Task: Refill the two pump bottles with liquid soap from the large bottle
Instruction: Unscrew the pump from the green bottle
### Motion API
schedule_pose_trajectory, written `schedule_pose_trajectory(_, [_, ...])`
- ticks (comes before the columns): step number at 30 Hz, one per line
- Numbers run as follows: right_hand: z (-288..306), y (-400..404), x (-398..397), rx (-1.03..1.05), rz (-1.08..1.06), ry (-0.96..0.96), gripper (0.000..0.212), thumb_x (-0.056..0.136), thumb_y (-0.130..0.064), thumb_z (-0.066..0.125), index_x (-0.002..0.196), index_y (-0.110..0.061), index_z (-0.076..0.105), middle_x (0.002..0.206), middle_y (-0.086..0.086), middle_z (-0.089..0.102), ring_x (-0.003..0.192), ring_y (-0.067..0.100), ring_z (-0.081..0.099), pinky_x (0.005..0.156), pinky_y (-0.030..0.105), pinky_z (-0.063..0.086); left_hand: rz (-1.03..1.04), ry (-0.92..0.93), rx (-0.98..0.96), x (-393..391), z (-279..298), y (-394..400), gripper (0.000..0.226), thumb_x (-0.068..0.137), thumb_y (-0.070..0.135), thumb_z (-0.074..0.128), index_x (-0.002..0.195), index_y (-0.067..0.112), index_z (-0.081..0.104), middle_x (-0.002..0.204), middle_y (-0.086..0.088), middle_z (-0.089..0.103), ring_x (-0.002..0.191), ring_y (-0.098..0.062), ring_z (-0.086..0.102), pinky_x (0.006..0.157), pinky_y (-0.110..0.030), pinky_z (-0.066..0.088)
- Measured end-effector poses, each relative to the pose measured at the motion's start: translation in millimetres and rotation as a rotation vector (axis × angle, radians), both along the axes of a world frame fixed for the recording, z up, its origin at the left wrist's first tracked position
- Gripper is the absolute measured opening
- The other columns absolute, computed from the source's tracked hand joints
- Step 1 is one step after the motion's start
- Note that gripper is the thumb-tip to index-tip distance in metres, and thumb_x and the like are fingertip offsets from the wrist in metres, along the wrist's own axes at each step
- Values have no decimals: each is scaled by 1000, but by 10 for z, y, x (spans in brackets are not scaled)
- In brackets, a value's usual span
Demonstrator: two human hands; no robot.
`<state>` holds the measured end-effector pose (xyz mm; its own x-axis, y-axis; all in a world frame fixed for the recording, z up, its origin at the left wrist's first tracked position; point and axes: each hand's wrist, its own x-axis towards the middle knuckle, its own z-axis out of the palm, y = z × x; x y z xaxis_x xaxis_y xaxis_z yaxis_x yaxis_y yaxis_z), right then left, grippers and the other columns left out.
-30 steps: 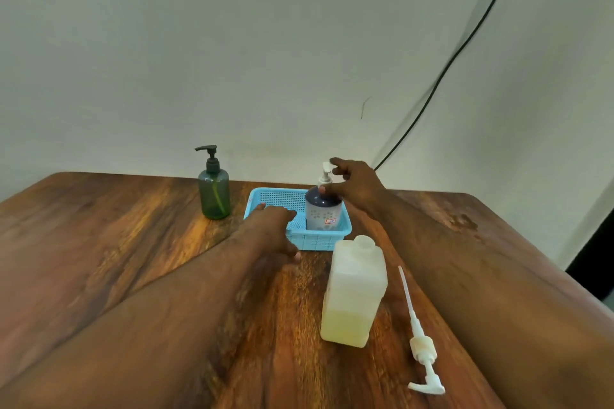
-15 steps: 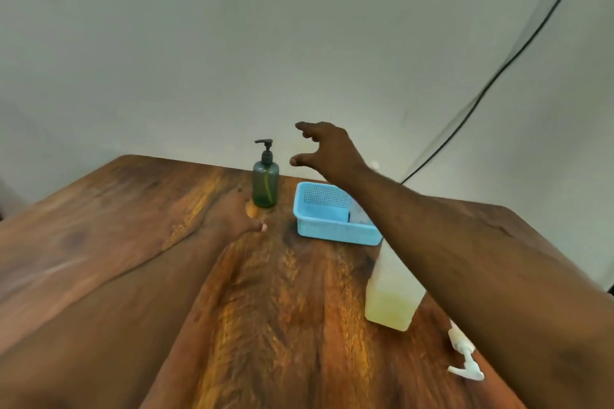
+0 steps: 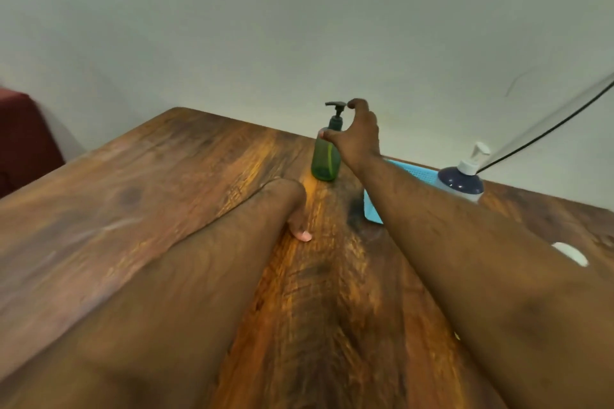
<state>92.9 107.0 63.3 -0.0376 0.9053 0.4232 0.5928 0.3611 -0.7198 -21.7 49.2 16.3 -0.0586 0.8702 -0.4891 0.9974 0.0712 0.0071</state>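
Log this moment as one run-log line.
right hand: open, spread at green pump bottle, not gripping | left hand: resting on table | blue pump bottle: in basket

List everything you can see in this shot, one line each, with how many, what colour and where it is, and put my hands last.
green pump bottle: one, translucent green with a dark pump, upright at the far side of the table.
blue-and-white pump bottle: one, dark blue shoulder, white pump, in the basket at right.
basket: one, light blue, far right, mostly hidden by the right forearm.
white object: one, right edge past the forearm; too little shows to identify it.
cable: one, black, along the wall at right.
table: one, brown wood.
dark red object: one, left edge beyond the table, blurred.
right hand: fingers spread at the green pump bottle's pump and neck, not yet closed round it.
left hand: resting on the table, holding nothing.
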Motion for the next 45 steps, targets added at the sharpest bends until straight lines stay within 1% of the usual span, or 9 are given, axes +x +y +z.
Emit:
schedule_pose_trajectory(5, [-46,326,-74,-29,85,71,73,72,-21,80,132,-19,39,110,-4,45,79,-2,49,67,2,39,-62,74,-110,39,-8,212,110,61,65,77,150,18,32,153,-11,34,140,-39,32,112,-53,33])
schedule_pose_trajectory(9, [-52,495,-113,-52,34,58,41,69,-10,75,102,-22,55,85,-11,55,74,9,57,80,40,56,-67,102,-168,62,-57,281,128,43,70,79,150,18,31,152,-15,35,137,-42,35,110,-53,37])
schedule_pose_trajectory(16, [51,32,-42,69,90,153,36,72,-7,74,99,-22,56,87,-10,61,79,10,62,80,39,56,87,-122,91,-41,-47,59,135,57,44,90,155,28,-2,162,-12,15,146,-43,17,111,-63,29])
schedule_pose_trajectory(21, [296,-1008,236,163,207,150,42,73,-9,77,108,-23,60,92,-16,63,89,5,64,83,22,55,254,-386,353,-231,-217,-304,117,48,61,85,146,22,35,152,-4,36,135,-32,39,104,-51,42])
schedule_pose_trajectory(27, [248,-2054,810,93,214,0,49,74,-15,77,118,-26,59,100,-19,60,94,-1,61,87,16,51,34,-666,217,-33,47,-1074,117,67,40,86,153,43,8,161,-5,22,143,-33,30,113,-52,32])
schedule_pose_trajectory(29, [196,-2238,944,67,197,-56,51,74,-16,77,120,-26,59,105,-15,62,97,2,61,89,21,51,-42,-935,230,145,43,-1376,117,60,37,91,150,49,17,160,0,25,146,-23,25,116,-47,28])
schedule_pose_trajectory(34, [83,-2436,1103,-31,182,-71,59,76,-17,77,126,-35,53,125,-10,58,102,0,55,87,13,46,58,-1538,332,676,-225,-1796,85,61,5,90,134,32,52,129,5,63,119,-10,61,97,-32,52])
schedule_pose_trajectory(39, [-157,-2474,1110,-79,4,102,54,73,-23,79,119,-30,53,124,-6,54,107,3,52,85,14,47,69,-1415,553,864,-340,-1811,82,65,15,89,135,30,50,127,15,59,114,5,57,88,-12,49])
schedule_pose_trajectory(45, [-314,-2461,1139,-154,-8,379,41,73,-23,79,112,-25,63,106,-14,66,103,0,60,86,17,51,3,-1325,621,895,-382,-1765,78,64,24,89,131,31,50,123,20,58,114,8,55,90,-13,49])
